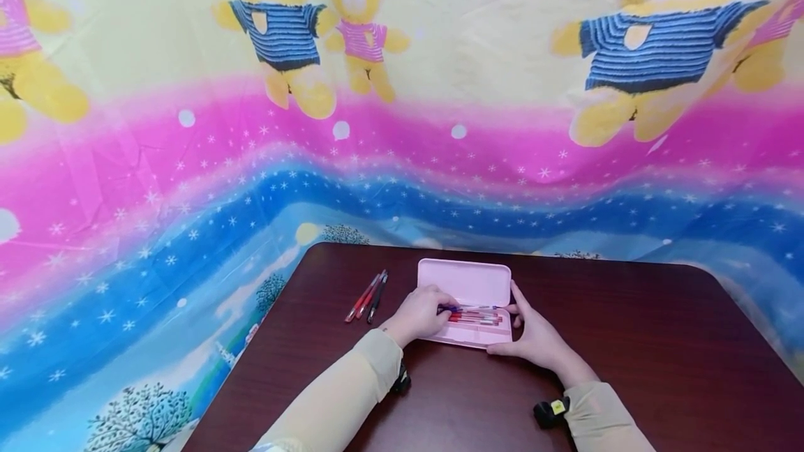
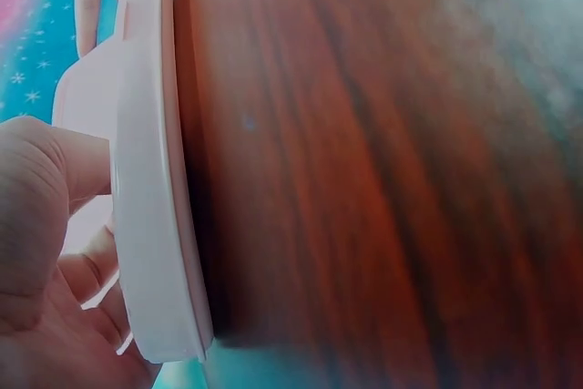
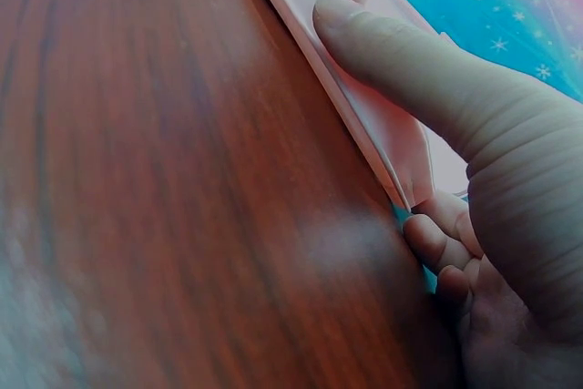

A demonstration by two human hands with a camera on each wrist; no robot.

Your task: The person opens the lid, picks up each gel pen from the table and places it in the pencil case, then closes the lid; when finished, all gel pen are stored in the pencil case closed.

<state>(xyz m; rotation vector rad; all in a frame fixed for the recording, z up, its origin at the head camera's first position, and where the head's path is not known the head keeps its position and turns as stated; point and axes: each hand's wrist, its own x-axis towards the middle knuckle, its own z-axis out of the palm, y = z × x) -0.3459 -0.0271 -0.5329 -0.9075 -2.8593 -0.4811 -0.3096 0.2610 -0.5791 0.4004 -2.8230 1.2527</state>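
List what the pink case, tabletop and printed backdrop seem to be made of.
Pink case: probably smooth, hard plastic, perhaps painted metal; its walls look stiff, with rounded corners and a soft sheen.
Tabletop: wood or wood-look laminate, polished, judging by dark grain streaks and blurry reflections.
Printed backdrop: likely thin fabric, fairly matte, since it hangs in soft folds and creases.

Cloth backdrop (image 1: 402, 145) (bear-printed), dark table (image 1: 659, 340)

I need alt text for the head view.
A left hand reaches into an open pink pencil case of pens; the right hand holds its right end. Loose red and black pens lie to its left on the table.
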